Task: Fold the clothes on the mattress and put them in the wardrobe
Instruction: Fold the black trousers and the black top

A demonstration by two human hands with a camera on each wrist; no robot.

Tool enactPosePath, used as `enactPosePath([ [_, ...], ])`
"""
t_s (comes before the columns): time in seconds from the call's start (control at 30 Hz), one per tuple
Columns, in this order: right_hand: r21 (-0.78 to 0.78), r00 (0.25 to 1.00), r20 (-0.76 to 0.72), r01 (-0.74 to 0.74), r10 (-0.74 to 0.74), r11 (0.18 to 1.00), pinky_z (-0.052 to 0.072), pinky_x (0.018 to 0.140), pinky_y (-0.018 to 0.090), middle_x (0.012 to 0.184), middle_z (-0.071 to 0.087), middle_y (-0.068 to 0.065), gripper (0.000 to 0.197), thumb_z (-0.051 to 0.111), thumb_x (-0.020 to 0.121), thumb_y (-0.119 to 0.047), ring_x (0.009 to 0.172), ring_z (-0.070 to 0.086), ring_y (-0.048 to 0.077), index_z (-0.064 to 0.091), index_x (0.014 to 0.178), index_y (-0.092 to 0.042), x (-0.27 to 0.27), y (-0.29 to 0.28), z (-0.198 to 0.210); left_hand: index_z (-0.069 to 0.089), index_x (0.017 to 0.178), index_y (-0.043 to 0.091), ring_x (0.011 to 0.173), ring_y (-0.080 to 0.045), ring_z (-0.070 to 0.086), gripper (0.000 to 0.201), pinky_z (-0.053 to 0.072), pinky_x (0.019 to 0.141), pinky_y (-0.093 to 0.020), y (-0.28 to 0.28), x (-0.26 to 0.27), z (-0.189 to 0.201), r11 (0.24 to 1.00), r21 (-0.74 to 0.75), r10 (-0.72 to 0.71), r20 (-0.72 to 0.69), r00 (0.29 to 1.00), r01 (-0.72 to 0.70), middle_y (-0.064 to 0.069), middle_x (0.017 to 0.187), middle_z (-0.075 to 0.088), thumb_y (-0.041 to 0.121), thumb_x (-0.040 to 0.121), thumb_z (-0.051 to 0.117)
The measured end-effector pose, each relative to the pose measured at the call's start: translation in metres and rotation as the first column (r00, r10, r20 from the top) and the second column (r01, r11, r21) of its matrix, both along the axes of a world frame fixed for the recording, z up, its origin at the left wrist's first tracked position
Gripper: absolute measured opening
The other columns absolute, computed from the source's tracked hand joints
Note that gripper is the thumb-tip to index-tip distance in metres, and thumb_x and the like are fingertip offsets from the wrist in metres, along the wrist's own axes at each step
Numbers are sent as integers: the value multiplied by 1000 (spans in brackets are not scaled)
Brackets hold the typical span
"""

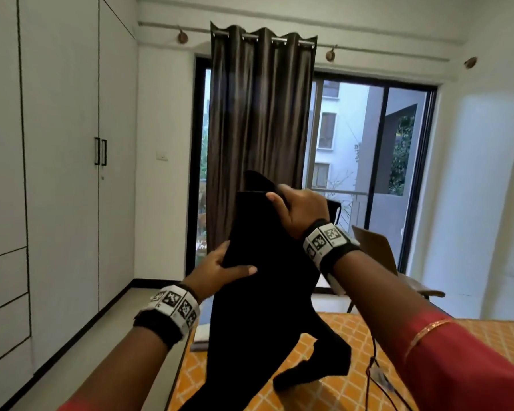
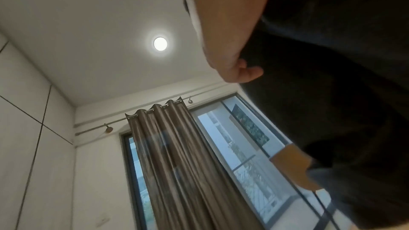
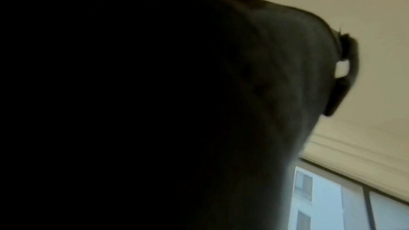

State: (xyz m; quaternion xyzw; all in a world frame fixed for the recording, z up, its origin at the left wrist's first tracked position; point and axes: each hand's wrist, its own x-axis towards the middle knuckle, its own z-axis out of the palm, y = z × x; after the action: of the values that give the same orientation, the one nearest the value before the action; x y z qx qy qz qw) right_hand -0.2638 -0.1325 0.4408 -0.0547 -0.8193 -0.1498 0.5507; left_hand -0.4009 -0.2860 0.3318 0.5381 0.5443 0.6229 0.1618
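A black garment (image 1: 264, 292) hangs in the air in front of me, its lower end trailing onto the orange patterned mattress (image 1: 353, 336). My right hand (image 1: 297, 209) grips its top edge, fingers curled over the cloth. Lower down, my left hand (image 1: 223, 268) pinches the garment's left side, thumb across the front and fingers behind. The same black cloth (image 2: 332, 93) fills the right of the left wrist view beside my left hand (image 2: 232, 55), and the black garment (image 3: 177, 111) covers most of the right wrist view. The white wardrobe (image 1: 57, 173) stands at the left, doors closed.
A brown curtain (image 1: 258, 137) hangs before a glass sliding door (image 1: 368, 149) straight ahead. A chair (image 1: 377, 262) stands beyond the mattress at the right. A thin cable (image 1: 374, 375) lies on the mattress near my right arm. Bare floor runs between wardrobe and mattress.
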Motion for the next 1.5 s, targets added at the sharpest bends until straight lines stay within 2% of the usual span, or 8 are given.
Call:
enactPosePath([
  [0.37, 22, 988, -136, 71, -67, 997, 37, 51, 34, 58, 59, 9, 65, 17, 94, -60, 58, 57, 36, 56, 77, -11, 41, 14, 80, 63, 85, -7, 47, 6, 54, 44, 44, 55, -19, 41, 17, 46, 1000, -21, 17, -97, 995, -19, 14, 51, 60, 31, 98, 45],
  [0.5, 59, 977, -143, 170, -160, 984, 24, 51, 28, 58, 59, 9, 66, 16, 93, -61, 56, 58, 34, 58, 78, -13, 63, 31, 90, 69, 55, 48, 57, 11, 56, 64, 43, 71, -14, 34, 17, 71, 996, -6, 76, -458, 886, -89, 21, 56, 61, -9, 82, 61],
  [0.67, 0, 960, -243, 147, -142, 989, 16, 51, 31, 66, 62, 17, 63, 21, 96, -54, 62, 60, 38, 62, 91, -7, 73, 28, 109, 59, 93, 20, 92, -24, 55, 19, 43, 83, -30, 24, 17, 82, 493, 739, 867, -372, 332, -458, -16, 125, 44, 16, 77, 50],
  [0.83, 35, 953, -250, 186, -172, 982, 28, 62, 33, 74, 64, 16, 66, 20, 95, -61, 70, 60, 39, 57, 89, -7, 68, 23, 129, 32, 105, 44, 89, -4, 61, 57, 48, 85, -28, 19, 31, 13, 854, 391, 441, -197, 875, -342, -8, 107, 58, 37, 66, 74],
  [1.03, 53, 954, -193, 245, -231, 968, 39, 75, 39, 74, 64, 17, 70, 16, 91, -62, 67, 59, 37, 57, 91, -5, 74, 25, 138, 25, 125, 31, 106, -17, 65, 81, 50, 95, -28, 3, 46, -60, 993, 96, 75, -60, 995, -69, -13, 111, 64, 22, 71, 84],
  [1.2, -67, 920, -207, 326, -333, 943, 41, 77, 43, 76, 63, 21, 85, 2, 84, -69, 71, 60, 41, 56, 92, -3, 91, 37, 128, 45, 108, 9, 104, -19, 64, 41, 48, 93, -25, -6, 39, -62, 972, 233, 67, -207, 976, -18, 0, 109, 61, -21, 82, 58],
  [1.4, -189, 892, -249, 338, -377, 922, 37, 69, 42, 84, 65, 25, 91, -2, 80, -69, 77, 60, 44, 56, 99, -2, 95, 41, 120, 71, 103, 9, 104, -34, 51, 32, 44, 88, -37, -1, -15, -25, 652, 439, 735, -566, 374, -618, -18, 115, 58, -5, 77, 58],
  [1.5, -186, 870, -251, 386, -424, 904, 37, 74, 44, 89, 66, 25, 91, -3, 82, -68, 81, 61, 44, 55, 103, -1, 94, 38, 133, 73, 104, 16, 102, -32, 57, 30, 45, 78, -33, 1, -10, -41, 747, 202, 570, -685, 454, -633, -11, 116, 60, 3, 79, 62],
])
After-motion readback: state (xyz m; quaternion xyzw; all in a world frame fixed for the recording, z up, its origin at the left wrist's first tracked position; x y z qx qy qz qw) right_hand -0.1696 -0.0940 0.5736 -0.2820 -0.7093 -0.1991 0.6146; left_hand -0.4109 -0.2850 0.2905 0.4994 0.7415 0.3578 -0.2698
